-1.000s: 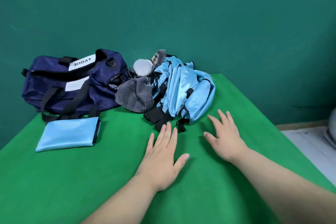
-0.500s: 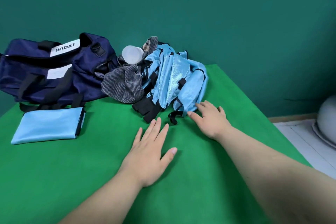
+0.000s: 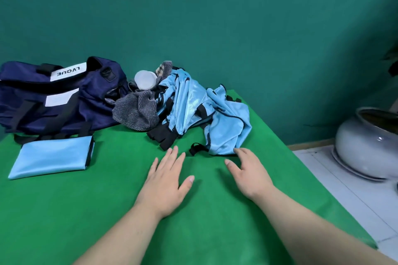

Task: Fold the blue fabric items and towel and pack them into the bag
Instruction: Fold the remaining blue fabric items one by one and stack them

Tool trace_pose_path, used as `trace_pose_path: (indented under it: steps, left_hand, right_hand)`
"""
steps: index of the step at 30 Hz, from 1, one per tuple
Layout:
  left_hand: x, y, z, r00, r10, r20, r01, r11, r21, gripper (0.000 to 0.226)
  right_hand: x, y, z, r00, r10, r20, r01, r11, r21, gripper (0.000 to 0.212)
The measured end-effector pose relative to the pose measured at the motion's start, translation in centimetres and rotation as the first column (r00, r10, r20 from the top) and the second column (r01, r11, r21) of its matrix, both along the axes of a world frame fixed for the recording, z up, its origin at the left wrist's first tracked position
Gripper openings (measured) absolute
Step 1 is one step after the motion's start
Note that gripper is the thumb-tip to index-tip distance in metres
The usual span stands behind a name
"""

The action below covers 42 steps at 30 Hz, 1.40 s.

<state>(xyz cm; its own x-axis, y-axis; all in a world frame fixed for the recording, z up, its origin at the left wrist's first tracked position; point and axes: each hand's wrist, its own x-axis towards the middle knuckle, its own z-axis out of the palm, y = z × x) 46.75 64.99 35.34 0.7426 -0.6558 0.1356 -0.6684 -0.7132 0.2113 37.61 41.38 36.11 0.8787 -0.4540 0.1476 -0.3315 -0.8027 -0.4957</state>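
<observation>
Bag: navy, far left, long axis left-right, right end against the heap. Probably kept close for packing.
Folded blue item: lies flat just near of the bag, long axis left-right. Looks set aside as done.
Towel: grey, crumpled at the bag's right end.
Left hand: flat on the green table, fingers straight and spread, holding nothing. Likely bracing.
Blue fabric piece: unfolded, trails off the heap, long axis far-to-near.
Right hand: fingers loosely bent, tips touching its near hem, thumb clear, nothing pinched.
</observation>
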Motion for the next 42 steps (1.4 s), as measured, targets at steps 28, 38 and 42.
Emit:
trace_pose_path:
  steps: [28, 38, 42]
  left_hand:
    - [-16.8, 11.4, -0.8, 0.985, 0.09, -0.148, -0.138, 0.927, -0.349, 0.09]
    - [-17.8, 12.1, -0.9, 0.978, 0.072, -0.197, -0.141, 0.921, -0.363, 0.077]
    - [-17.9, 11.8, -0.7, 0.991, 0.063, -0.118, -0.098, 0.943, -0.318, 0.073]
  right_hand:
    - [-17.0, 15.2, -0.7, 0.929, 0.367, -0.043, -0.369, 0.928, -0.046, 0.085]
    - [-17.1, 13.9, 0.0, 0.96, 0.168, 0.223, -0.192, 0.977, 0.09, 0.046]
    - [-17.0, 13.0, 0.1, 0.958, 0.087, 0.274, -0.113, 0.99, 0.081, 0.043]
